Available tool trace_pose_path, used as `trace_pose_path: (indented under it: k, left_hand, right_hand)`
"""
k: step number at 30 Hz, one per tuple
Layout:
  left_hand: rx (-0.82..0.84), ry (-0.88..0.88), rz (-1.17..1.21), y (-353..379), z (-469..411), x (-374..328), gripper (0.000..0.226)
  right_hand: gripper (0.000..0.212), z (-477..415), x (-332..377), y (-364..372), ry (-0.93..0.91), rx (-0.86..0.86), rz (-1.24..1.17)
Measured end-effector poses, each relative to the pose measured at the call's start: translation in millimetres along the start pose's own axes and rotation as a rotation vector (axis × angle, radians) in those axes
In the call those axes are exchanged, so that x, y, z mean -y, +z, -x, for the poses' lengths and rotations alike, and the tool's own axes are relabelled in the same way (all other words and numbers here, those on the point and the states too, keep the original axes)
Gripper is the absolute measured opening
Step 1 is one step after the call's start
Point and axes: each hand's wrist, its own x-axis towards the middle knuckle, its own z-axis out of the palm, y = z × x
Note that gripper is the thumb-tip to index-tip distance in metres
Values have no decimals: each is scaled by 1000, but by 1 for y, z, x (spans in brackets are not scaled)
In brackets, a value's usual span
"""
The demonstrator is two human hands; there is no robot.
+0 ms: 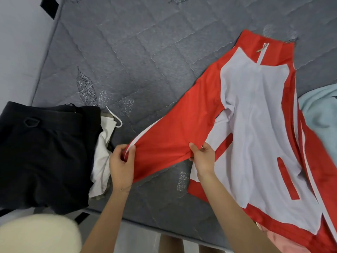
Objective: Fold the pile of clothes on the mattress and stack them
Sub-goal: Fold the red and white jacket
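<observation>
We looked down on a grey quilted mattress [145, 52] where a red-and-white jacket [255, 125] lay spread front-up on the right side, its collar pointing away from the person and a gold zip pull [262, 48] at the neck. Its red sleeve [173, 128] stretched out toward the near left. The left hand [121, 165] pinched the cuff end, thumb on top and fingers curled beneath. The right hand [202, 157] gripped the same sleeve further up, thumb hooked over the cloth, just beside the jacket's white front panel. To the left, near the mattress edge, we saw a folded stack of black clothes [45, 152], with a white garment [104, 152] and its drawstring showing at the stack's right side. A pale blue garment [319, 114] lay at the far right edge, touching the jacket. A pink cloth [273, 232] showed beneath the jacket's near hem. A blurred cream shape [36, 234] filled the bottom left corner; we could not tell what it was.
</observation>
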Motion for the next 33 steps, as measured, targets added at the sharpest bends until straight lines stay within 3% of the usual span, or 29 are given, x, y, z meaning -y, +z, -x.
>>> trace_pose_path:
  k: [4,9,10,13,16,20,24,28,33]
  left_hand:
    - [257,168,-471,-9,-14,27,25]
    - [505,288,-505,-17,-7,44,26]
    - [544,303,-485,-19,-6,44,20]
    - [567,311,-438,-26,0,32,20]
    - [470,232,-411,-26,6,12,14]
    - [406,42,-15,-12,6,-23,8]
    - [523,-88,309,22,9,-60,10]
    - [616,-80,373,58,6,-81,27]
    - [650,-115,388,80,-1,-87,26]
  right_hand:
    - [7,-7,-15,-7,66,-31,15]
    - [13,-16,-23,-17,5,-176,162]
    - [14,-14,-21,-18,-34,-188,203]
    - [58,-4,-15,-20,-331,-169,305]
    - [45,10,-6,-15,-559,25,417]
    - [18,37,13,-1,-260,422,294]
    - [41,54,25,3,-92,531,47]
    - [61,50,37,-12,-241,548,83]
    - [80,32,40,-30,-467,591,366]
